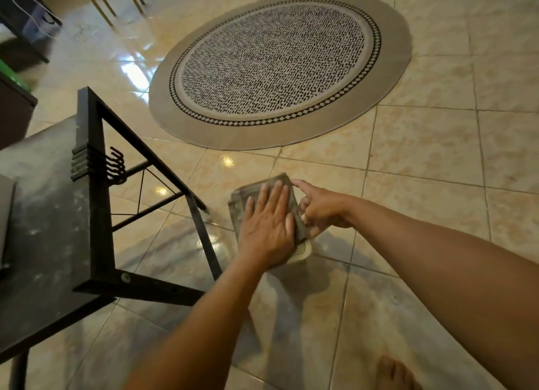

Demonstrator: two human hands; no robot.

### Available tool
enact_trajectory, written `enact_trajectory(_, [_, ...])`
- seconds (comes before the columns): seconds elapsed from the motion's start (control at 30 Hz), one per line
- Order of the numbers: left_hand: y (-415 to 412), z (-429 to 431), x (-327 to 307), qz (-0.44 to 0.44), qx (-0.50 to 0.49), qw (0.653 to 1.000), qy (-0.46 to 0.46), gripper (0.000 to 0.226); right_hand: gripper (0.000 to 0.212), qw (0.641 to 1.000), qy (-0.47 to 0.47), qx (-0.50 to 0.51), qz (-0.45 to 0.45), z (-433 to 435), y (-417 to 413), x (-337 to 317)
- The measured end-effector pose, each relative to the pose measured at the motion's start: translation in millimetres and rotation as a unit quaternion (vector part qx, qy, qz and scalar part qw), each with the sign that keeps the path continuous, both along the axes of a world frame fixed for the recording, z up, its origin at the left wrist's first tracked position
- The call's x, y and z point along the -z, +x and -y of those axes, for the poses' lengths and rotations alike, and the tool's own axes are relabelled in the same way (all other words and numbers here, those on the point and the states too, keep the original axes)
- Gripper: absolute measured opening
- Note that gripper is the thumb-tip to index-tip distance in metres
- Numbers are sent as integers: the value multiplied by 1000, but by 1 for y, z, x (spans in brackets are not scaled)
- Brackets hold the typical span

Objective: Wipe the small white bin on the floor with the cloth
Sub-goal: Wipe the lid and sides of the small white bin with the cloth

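A grey-brown cloth (pixel 246 193) lies spread over the top of the small white bin (pixel 302 251) on the tiled floor. Only a pale corner of the bin shows, at the cloth's near right. My left hand (pixel 267 228) presses flat on the cloth with its fingers spread. My right hand (pixel 319 210) grips the bin's right side over the cloth's edge, index finger stretched along the far corner. The rest of the bin is hidden under the cloth and my hands.
A black metal-framed table (pixel 96 203) with a dusty dark top stands close on the left, one leg (pixel 204 229) just beside the bin. A round patterned rug (pixel 277 66) lies beyond. My bare foot (pixel 395 373) is at the bottom right.
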State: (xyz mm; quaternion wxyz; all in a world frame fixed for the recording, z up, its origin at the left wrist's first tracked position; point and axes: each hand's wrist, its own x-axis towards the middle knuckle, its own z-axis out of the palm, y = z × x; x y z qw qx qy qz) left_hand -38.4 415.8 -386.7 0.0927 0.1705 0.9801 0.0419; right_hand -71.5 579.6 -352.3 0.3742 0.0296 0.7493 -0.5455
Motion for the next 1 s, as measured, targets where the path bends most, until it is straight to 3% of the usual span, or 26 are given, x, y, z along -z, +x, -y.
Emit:
enact_trajectory(0.1, [10, 0, 4, -1, -54, 999, 3, 66, 96, 1000, 16, 10, -4, -1, 0, -1])
enact_trajectory(0.2, [48, -13, 5, 6, -6, 1000, 3, 65, 99, 1000, 6, 3, 11, -3, 0, -2])
enact_trajectory(0.27, [30, -13, 7, -7, 10, 1000, 4, 64, 100, 1000, 4, -1, 7, -1, 0, -2])
enact_trajectory(0.43, [6, 11, 4, 16, -153, 987, 34, 66, 95, 1000, 11, 17, -2, 1, 2, -1])
enact_trajectory(0.53, [67, -9, 6, 19, -131, 991, 16, 68, 96, 1000, 11, 10, 0, -2, -2, 0])
enact_trajectory(0.63, [53, -18, 12, 6, -105, 994, 20, 66, 94, 1000, 6, 20, -9, 3, -3, 2])
enact_trajectory(0.8, [25, -28, 1, 26, -209, 977, 21, 66, 96, 996, -5, 87, -6, 11, 5, 12])
enact_trajectory(1.0, [40, -15, 10, -10, -112, 993, 39, 66, 88, 988, -4, 148, 30, 9, 12, 12])
